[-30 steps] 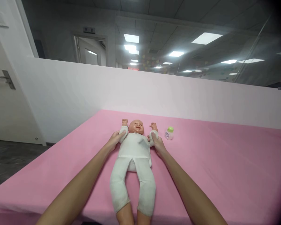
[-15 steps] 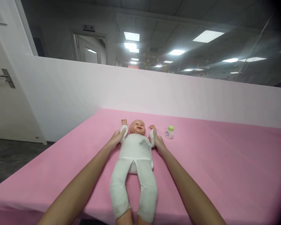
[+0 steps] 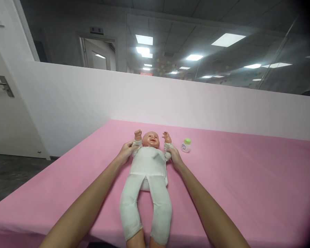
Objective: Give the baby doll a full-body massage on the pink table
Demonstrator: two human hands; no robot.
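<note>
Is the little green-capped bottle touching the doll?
Apart. The head view shows bare pink sheet between the bottle and the doll, whose nearest hand stops short of it.

2 bare forearms, no sleeves

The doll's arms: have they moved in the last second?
Yes. Both of the doll's arms now point up beside its head, nearer the white partition. The left hand and right hand hold them.

Head view, forward-down, near table [image 3: 248, 179]
</note>
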